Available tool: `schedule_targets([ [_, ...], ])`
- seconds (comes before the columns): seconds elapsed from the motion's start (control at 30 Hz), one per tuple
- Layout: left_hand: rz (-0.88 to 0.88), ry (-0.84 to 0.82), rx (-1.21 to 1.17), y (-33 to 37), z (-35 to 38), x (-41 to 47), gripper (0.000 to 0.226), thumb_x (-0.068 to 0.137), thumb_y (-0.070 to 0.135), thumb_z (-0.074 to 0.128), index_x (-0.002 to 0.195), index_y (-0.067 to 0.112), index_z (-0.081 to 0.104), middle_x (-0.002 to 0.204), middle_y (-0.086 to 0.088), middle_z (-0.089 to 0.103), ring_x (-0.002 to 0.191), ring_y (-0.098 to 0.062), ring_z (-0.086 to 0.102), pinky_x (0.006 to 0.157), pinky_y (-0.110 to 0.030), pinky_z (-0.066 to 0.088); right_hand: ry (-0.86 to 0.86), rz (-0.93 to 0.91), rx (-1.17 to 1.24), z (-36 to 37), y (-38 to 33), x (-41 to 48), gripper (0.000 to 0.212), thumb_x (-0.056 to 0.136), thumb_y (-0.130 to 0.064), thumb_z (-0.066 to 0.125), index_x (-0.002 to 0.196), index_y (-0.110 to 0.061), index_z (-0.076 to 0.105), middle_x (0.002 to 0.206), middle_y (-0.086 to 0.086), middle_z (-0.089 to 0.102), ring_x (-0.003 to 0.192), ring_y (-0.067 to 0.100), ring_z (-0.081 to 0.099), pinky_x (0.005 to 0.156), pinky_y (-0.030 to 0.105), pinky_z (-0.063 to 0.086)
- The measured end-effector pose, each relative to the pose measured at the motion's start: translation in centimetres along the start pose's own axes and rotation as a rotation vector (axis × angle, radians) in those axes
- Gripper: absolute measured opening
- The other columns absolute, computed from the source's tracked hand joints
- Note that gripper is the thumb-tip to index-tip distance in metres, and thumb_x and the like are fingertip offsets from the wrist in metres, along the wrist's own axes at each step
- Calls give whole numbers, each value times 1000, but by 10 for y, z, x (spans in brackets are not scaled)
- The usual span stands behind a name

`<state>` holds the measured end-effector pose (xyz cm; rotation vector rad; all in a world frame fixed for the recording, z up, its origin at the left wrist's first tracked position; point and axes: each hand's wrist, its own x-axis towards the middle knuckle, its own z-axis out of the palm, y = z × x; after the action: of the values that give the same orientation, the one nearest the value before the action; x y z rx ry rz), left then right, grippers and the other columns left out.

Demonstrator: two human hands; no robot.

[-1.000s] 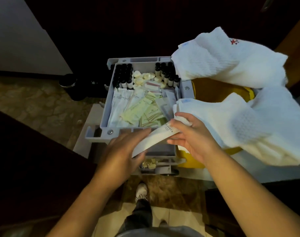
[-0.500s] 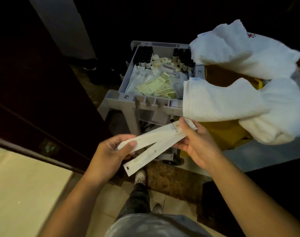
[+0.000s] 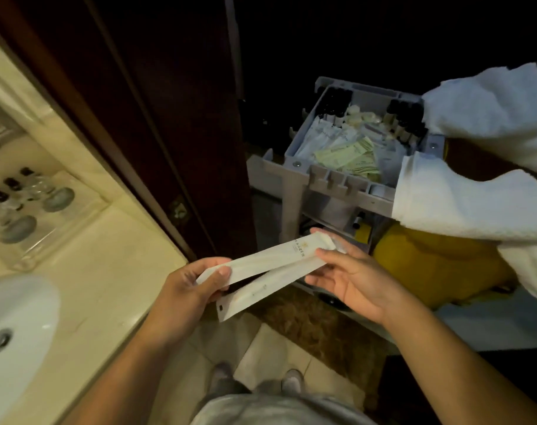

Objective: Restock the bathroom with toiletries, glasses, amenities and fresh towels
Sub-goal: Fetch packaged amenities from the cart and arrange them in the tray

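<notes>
Two long white amenity packets (image 3: 270, 269) stretch between my hands at the middle of the view. My left hand (image 3: 189, 286) pinches their left ends between thumb and fingers. My right hand (image 3: 350, 277) holds their right ends, thumb on top, fingers underneath. Behind them stands the grey cart tray (image 3: 300, 162) filled with white and green sachets (image 3: 346, 154) and small dark bottles (image 3: 405, 118). White towels (image 3: 475, 197) drape over the cart's yellow bag (image 3: 438, 265) at the right.
At the left runs a cream marble vanity counter (image 3: 101, 271) with a white sink (image 3: 12, 329). A clear tray (image 3: 55, 222) on it holds small dark-capped bottles and upturned glasses. A dark wooden door frame (image 3: 156, 142) separates counter and cart. My shoes show on the tiled floor.
The view has swung left from the cart to the bathroom vanity. My hands drew the two packets out of the cart tray and toward my body.
</notes>
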<state>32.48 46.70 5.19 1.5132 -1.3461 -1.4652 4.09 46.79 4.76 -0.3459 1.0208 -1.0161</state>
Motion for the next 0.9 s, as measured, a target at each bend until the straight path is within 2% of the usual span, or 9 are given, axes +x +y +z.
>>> schedule_targets([
  [0.13,-33,60,-25,-10,-23,-9,19,101,35,61,106,29,78,99,4,78,91,-16,73,78,-28,52,-75,39,31,25,11,13,52,92,-2,65,139,-23,62,131,22,69,110,31,72,75,38,65],
  [0.23,-76,84,-78,-20,-42,-14,21,101,39,60,109,31,77,100,1,78,93,-23,72,82,-41,54,-127,78,8,45,23,20,56,87,-4,67,140,-21,61,133,22,68,110,31,71,74,38,65],
  [0.33,-92,123,-129,-32,-67,-18,22,100,42,62,113,29,75,102,-5,78,98,-30,71,85,-44,50,-126,128,-36,69,38,28,54,87,-6,68,138,-18,59,130,20,70,110,31,72,71,36,64],
  [0.43,-89,150,-137,-44,-92,-25,29,96,52,65,113,30,75,104,-3,76,95,-28,72,78,-38,54,-88,164,-45,96,58,40,45,97,-4,61,140,-16,58,127,18,72,112,31,73,70,33,63],
  [0.53,-79,209,-176,-52,-119,-38,19,98,39,62,104,28,77,98,-2,75,85,-20,74,68,-27,59,-34,187,-46,130,80,49,41,101,-4,58,141,-13,55,119,17,75,105,32,76,68,34,64],
  [0.7,-96,310,-152,-68,-163,-55,13,100,34,64,101,33,77,91,5,76,75,-10,71,62,-17,54,-58,125,-170,188,114,57,37,106,-8,52,135,-30,55,116,15,75,95,34,78,57,34,62],
  [0.77,-123,330,-111,-79,-188,-60,16,98,48,65,110,41,73,98,8,77,84,-13,72,75,-27,59,-97,95,-220,212,127,63,45,107,-6,47,138,-37,54,120,15,74,89,33,76,52,33,57],
  [0.83,-153,333,-132,-89,-213,-65,35,88,59,64,119,43,70,109,6,76,101,-19,73,96,-47,58,-130,78,-226,234,140,69,50,105,-2,41,139,-37,53,127,18,71,85,31,72,50,32,52],
  [0.9,-176,363,-218,-97,-233,-70,35,88,56,65,119,40,71,113,1,77,106,-24,73,102,-55,54,-172,89,-200,251,151,74,50,103,0,39,140,-30,53,129,20,70,87,31,70,52,32,52],
])
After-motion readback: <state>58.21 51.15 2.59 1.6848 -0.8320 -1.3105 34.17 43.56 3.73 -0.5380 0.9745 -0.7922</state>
